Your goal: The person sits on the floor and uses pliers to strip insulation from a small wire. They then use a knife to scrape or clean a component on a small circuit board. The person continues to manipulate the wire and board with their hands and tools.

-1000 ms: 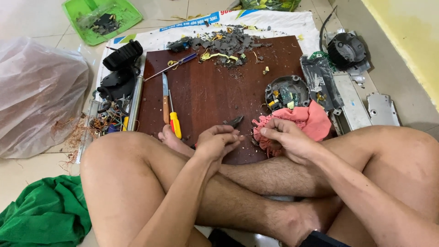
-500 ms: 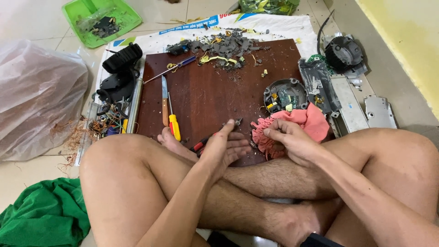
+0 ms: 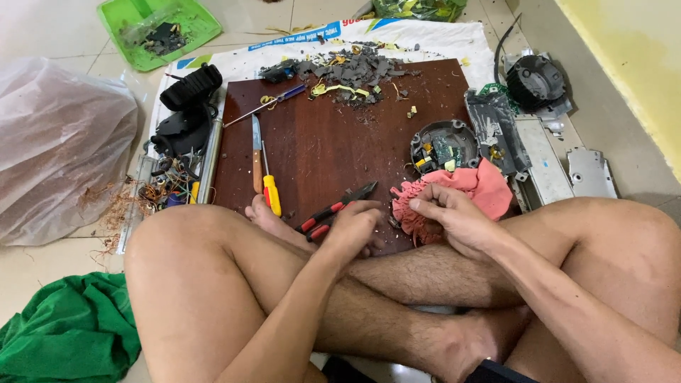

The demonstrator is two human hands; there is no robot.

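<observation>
Floor: pale tiles; yellow wall (image 3: 624, 50) at two o'clock.
Plastic bag (image 3: 60, 145): clear, crumpled, at nine o'clock.
Board (image 3: 333, 142): dark brown wood, centre, on a white printed sack (image 3: 234, 57).
Tray (image 3: 159, 28): green, at eleven o'clock.
Right hand (image 3: 454, 216): fingers pinching the pink frilled piece (image 3: 461, 191) at the board's near edge.
Left hand (image 3: 355, 227): curled around red-handled pliers (image 3: 337, 208), tips pointing to two o'clock.

Green tray (image 3: 128, 21), clear bag (image 3: 57, 149), yellow screwdriver (image 3: 271, 193)

Left hand (image 3: 352, 228) grips pliers (image 3: 338, 211) – right hand (image 3: 454, 220) pinches pink part (image 3: 468, 188) (ribbed).
</observation>
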